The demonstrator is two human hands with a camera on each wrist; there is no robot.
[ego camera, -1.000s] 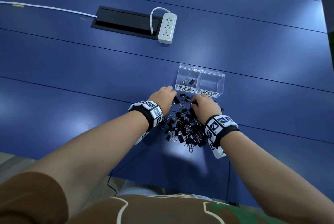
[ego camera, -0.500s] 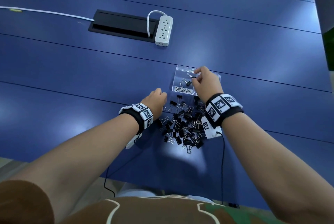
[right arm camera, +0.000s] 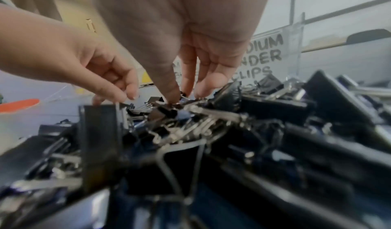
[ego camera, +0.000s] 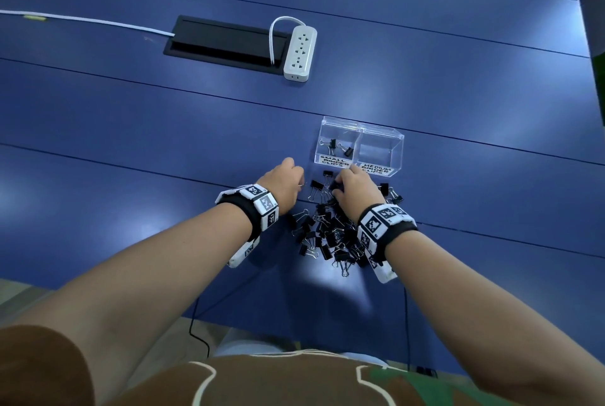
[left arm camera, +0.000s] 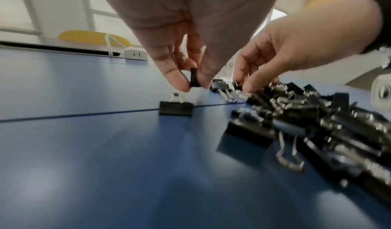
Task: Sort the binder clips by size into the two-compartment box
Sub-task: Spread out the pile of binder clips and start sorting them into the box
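**Both hands at the clip pile, two small clips boxed**

A white power strip (ego camera: pixel 300 53) lies beside a black cable hatch (ego camera: pixel 226 43) toward the far side of the blue tabletop (ego camera: pixel 131 130), with a white cable (ego camera: pixel 88 20) running off to the far left edge. Nothing stands between the hands and the box except loose clips.

The clear two-compartment box (ego camera: pixel 360 147) sits beyond the pile, its long axis running left to right, labels facing the person: "SMALL BINDER CLIPS" on the left compartment, "MEDIUM BINDER CLIPS" on the right. Two small clips (ego camera: pixel 339 147) lie in the left compartment.

The pile of binder clips (ego camera: pixel 330 235) lies near the tabletop's near edge, black bodies with silver wire handles, tangled and pointing every way. One clip (left arm camera: pixel 176 108) stands alone at the pile's left, handles up.

The left hand (ego camera: pixel 284 184) pinches a small black clip (left arm camera: pixel 194 77) between thumb and fingertip, held upright just above the tabletop. The right hand (ego camera: pixel 355 191) reaches fingers down into the pile's far end, thumb and fingertips closing on a clip (right arm camera: pixel 180 98) there; whether it is lifted cannot be told.
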